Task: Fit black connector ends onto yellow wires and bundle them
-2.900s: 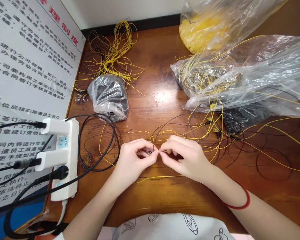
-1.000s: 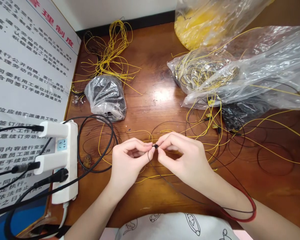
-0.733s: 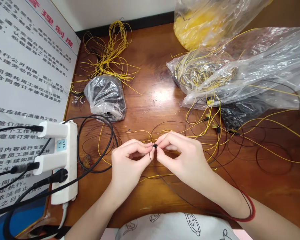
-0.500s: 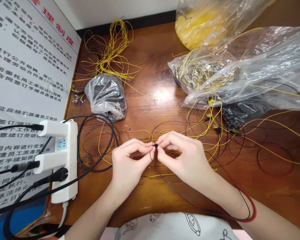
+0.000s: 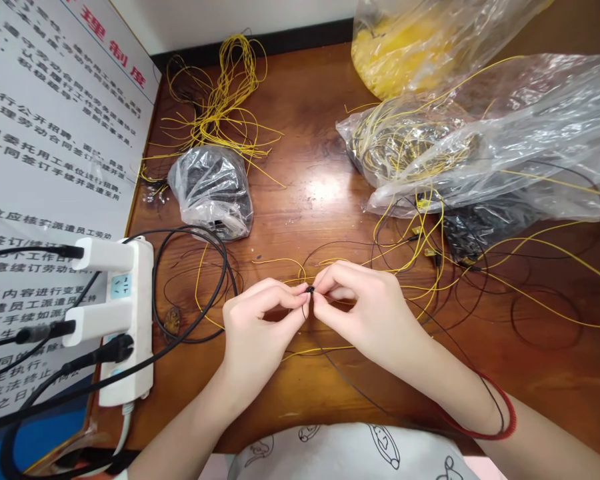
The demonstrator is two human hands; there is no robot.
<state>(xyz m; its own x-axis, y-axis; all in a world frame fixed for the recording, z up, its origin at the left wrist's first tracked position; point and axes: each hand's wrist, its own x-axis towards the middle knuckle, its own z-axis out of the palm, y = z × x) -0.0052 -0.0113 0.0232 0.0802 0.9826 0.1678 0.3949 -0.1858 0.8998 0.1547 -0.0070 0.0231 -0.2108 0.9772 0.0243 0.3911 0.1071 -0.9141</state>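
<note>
My left hand [image 5: 257,327] and my right hand [image 5: 367,303] meet fingertip to fingertip above the table. Between them they pinch a small black knotted piece of cord [image 5: 310,289], partly covered by the fingers. A thin black cord [image 5: 349,381] runs below the hands toward my right wrist, where a red band [image 5: 509,417] sits. Under and behind the fingers lie loose yellow cords [image 5: 280,261]. More yellow strands with small black and gold pieces [image 5: 431,255] are spread to the right of my right hand.
A white power strip [image 5: 143,320] with plugged-in adapters and a looped black cable [image 5: 225,267] lies at left. Behind are a clear bag with black contents [image 5: 213,190] and a yellow cord bundle [image 5: 235,87]. Large plastic bags [image 5: 540,133] fill the back right.
Both hands keep their pinch on the black cord, with the fingertips drawn slightly closer around it. Otherwise the view has only shifted a little.
</note>
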